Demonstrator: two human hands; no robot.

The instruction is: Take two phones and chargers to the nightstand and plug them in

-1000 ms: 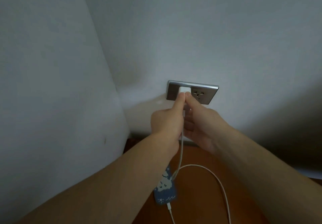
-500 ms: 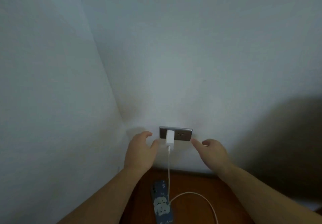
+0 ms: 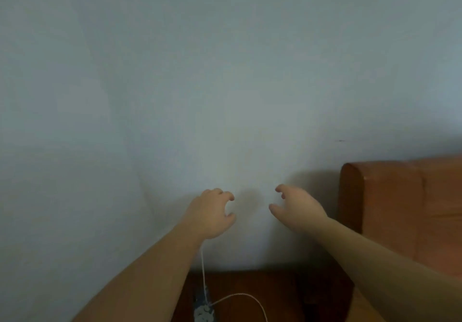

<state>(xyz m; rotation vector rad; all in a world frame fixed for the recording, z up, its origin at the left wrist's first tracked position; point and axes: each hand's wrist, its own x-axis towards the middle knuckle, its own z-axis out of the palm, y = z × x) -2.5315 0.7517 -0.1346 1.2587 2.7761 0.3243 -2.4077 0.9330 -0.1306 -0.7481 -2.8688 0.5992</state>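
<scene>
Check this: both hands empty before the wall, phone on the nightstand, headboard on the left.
Not quite. The head view shows the headboard on the right. The left hand and right hand are empty before the wall, and the phone lies on the nightstand.

Upper end of cable (image 3: 203, 266) hidden behind left hand (image 3: 212, 214)

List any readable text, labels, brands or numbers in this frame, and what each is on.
None readable.
phone case: pale printed pattern, too blurred to tell whether it includes letters.
white cable, wall, headboard: no text visible.
</scene>
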